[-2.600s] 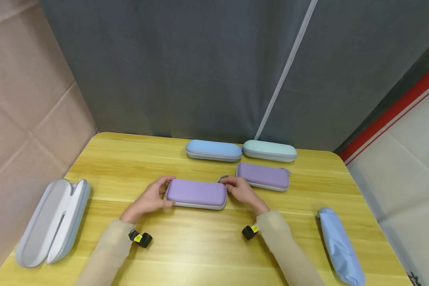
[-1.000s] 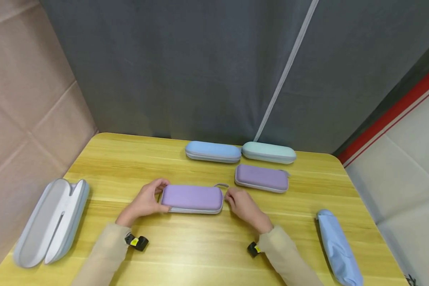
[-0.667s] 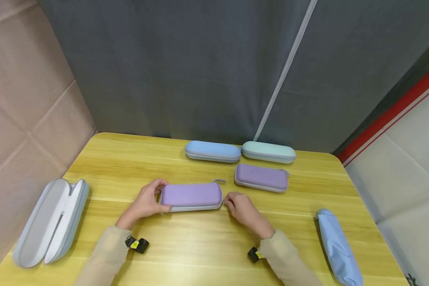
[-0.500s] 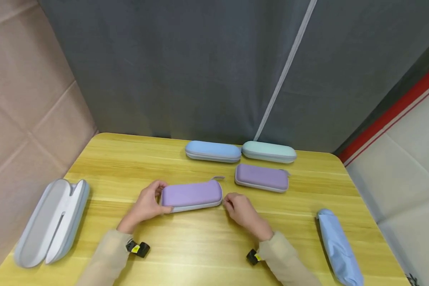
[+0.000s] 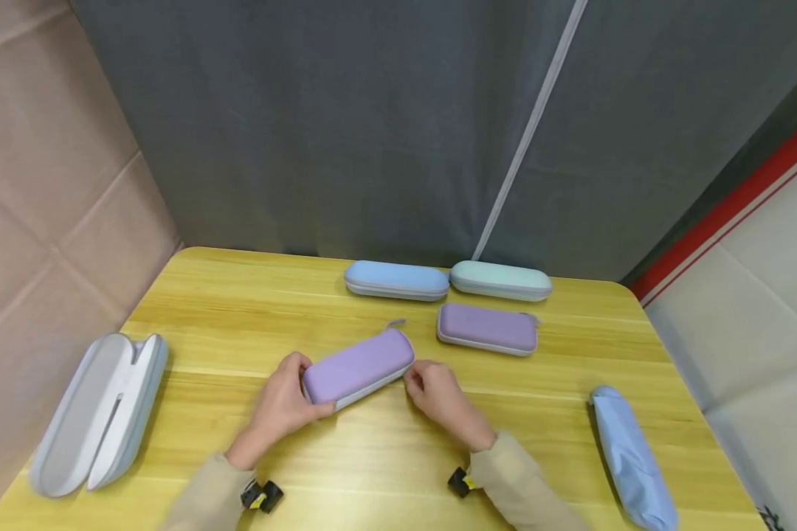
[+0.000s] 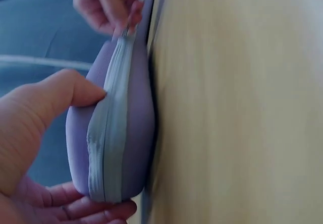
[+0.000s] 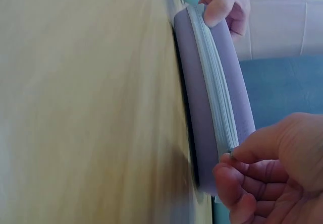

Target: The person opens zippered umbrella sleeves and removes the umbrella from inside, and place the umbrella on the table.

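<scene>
A purple zippered hard case (image 5: 359, 366) lies at a slant on the wooden table, its right end angled away from me. My left hand (image 5: 283, 402) grips its left end, thumb on the near side along the grey zipper (image 6: 112, 128). At the right front corner my right hand (image 5: 441, 398) pinches the small zipper pull (image 7: 231, 153) between thumb and curled forefinger. In both wrist views the zipper teeth run closed along the side that shows. A grey strap loop (image 5: 395, 323) sticks out behind the case's far right corner.
A second purple case (image 5: 487, 329) lies just behind to the right, with a blue case (image 5: 396, 280) and a mint case (image 5: 501, 280) along the back edge. An open glasses case (image 5: 98, 413) stands at left. A folded blue umbrella (image 5: 633, 457) lies at right.
The right hand moved from the case's far right corner round its right end to the near corner, pinching the zipper pull. The left hand turned the case counterclockwise, its right end swinging away.
</scene>
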A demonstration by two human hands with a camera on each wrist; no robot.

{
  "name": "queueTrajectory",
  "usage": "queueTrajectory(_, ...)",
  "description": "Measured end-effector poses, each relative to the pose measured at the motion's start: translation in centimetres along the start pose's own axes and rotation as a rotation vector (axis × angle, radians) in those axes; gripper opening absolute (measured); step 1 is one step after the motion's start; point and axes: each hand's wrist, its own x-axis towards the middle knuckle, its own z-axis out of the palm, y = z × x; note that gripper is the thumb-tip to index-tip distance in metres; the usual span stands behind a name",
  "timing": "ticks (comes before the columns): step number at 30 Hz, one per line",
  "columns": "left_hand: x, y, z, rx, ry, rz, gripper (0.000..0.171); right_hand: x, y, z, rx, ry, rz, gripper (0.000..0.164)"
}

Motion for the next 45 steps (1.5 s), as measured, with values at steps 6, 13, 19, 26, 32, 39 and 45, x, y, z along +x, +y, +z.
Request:
queueTrajectory(6, -1.0, 1.2, 0.9, 0.086, 0.021, -0.041, 0.067, 0.1, -0.9, 0.8, 0.015, -0.036, -0.019, 0.014)
queueTrajectory(13, -1.8, 2.4, 1.5, 0.213, 0.056, -0.016, 0.065, 0.1, -1.5, 1.7, 0.043, -0.056, -0.076, 0.010)
queueTrajectory(19, -2.0, 2.9, 1.8, 0.284, 0.089, 0.024, 0.068, 0.2, -1.6, 1.7, 0.050, -0.057, -0.063, 0.012)
queueTrajectory(26, -2.0, 3.1, 2.3, 0.342, 0.136, 0.067, 0.072, 0.2, -2.0, 1.5, 0.060, -0.069, -0.069, 0.012)
queueTrajectory(32, -2.2, 3.3, 2.7, 0.388, 0.198, 0.119, 0.071, -0.1, -2.3, 1.6, 0.071, -0.125, -0.087, 0.008)
queueTrajectory(39, -2.5, 4.1, 3.1, 0.412, 0.212, 0.107, 0.075, -0.5, -2.8, 1.6, 0.104, -0.161, -0.140, 0.008)
queueTrajectory(45, -2.6, 5.1, 3.4, 0.457, 0.120, 0.005, 0.080, -0.7, -2.8, 1.7, 0.115, -0.179, -0.139, 0.008)
